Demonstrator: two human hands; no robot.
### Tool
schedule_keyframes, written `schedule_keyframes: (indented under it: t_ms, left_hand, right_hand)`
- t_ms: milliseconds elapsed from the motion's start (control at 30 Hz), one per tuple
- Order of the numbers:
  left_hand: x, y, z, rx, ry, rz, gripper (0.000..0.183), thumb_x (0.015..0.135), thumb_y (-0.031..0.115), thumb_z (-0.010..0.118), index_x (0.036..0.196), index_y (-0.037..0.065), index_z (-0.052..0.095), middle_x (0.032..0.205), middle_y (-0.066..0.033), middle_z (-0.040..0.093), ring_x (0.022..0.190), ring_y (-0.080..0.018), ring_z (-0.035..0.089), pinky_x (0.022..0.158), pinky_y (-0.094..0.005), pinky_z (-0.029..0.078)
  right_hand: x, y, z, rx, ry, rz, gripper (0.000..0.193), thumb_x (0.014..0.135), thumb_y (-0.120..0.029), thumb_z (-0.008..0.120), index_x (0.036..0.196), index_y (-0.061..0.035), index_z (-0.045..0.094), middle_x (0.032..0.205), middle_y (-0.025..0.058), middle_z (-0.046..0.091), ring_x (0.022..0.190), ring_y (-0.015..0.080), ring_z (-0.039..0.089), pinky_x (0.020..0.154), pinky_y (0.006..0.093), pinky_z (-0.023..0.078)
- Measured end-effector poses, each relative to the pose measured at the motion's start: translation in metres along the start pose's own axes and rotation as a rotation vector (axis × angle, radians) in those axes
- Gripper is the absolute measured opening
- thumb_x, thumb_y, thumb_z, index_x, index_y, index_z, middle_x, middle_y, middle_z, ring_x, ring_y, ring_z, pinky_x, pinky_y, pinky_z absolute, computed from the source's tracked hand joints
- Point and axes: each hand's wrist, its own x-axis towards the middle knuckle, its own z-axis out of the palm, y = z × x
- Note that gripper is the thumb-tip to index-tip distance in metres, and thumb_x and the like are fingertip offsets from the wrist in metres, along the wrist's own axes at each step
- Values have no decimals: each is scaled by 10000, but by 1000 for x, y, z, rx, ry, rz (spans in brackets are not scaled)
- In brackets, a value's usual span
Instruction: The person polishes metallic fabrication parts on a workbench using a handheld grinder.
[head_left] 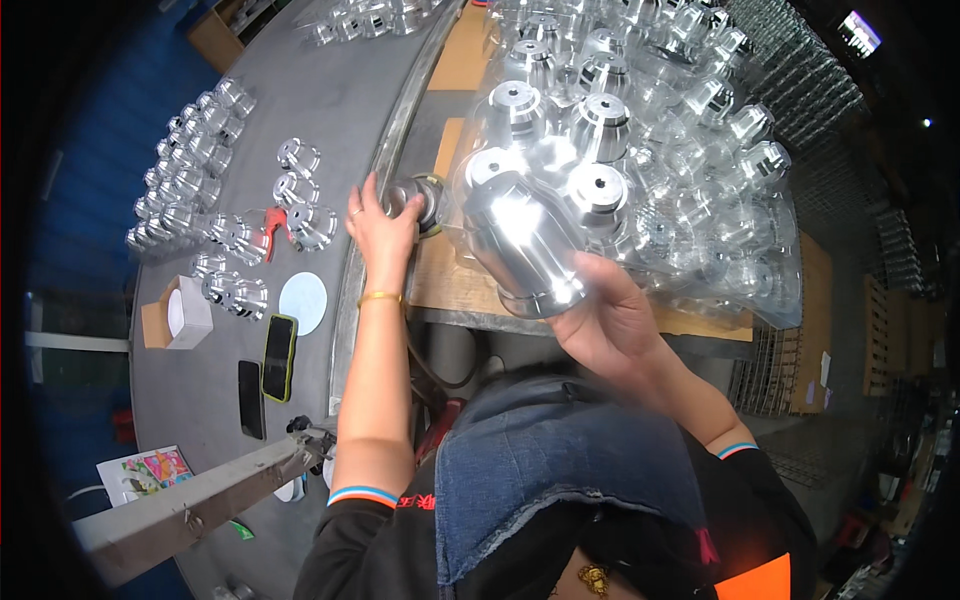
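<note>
The biggest thing is the grey table [300,85], filling the left half of the frame; its rim curves from the top centre down to the lower middle, and a wide band of bare top shows between that rim and the cups. Right of the rim stands a bench with a brown board [440,275], its near edge crossing mid-frame just in front of the person's body. A clear plastic tray [783,312] covers much of the board, its corner jutting past the near edge at right; the shiny cups [601,125] in it are too many and too blurred to count.

One metal bar [190,515] slants across the lower left. At the centre, the right hand [618,320] grasps one large shiny cup [525,240], tilted and raised over the tray's near left corner — thumb on its lower right side. Just left of the tray, the left hand [382,235] has its fingers spread about one round metal piece [425,197]; I cannot tell whether it grips.

On the table at left: one close-packed group of cups [190,175], one small box [195,330], one pale blue disc [303,303], two phones [279,358] side by side, and one red object [272,232] — beside a column of three cups [295,189].
</note>
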Motion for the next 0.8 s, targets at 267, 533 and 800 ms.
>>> schedule_keyframes:
  t_ms: [267, 533, 800]
  left_hand:
    - [9, -26, 48, 96, -375, -230, 789, 628, 172, 723, 1318, 172, 340, 1227, -193, 458, 1039, -378, 549, 868, -422, 462]
    - [1, -44, 14, 68, -229, -178, 723, 549, 78, 671, 1228, 112, 426, 1136, -228, 488, 988, -411, 541, 869, -406, 457]
    - [-97, -43, -96, -72, -153, -368, 722, 536, 6, 650, 1220, 114, 445, 1141, -158, 510, 1082, -335, 505, 939, -386, 405]
  right_hand:
    - [11, 21, -18, -82, 70, 110, 498, 839, -90, 558, 1287, 31, 375, 1250, 136, 499, 1122, 213, 514, 900, 370, 447]
    - [26, 68, -85, -121, 154, 365, 501, 781, -39, 562, 1254, 6, 404, 1252, 98, 494, 1139, 209, 485, 940, 343, 397]
    - [66, 105, -143, 16, 461, 316, 473, 721, 128, 539, 1176, 27, 462, 1170, 99, 542, 1096, 186, 518, 948, 287, 400]
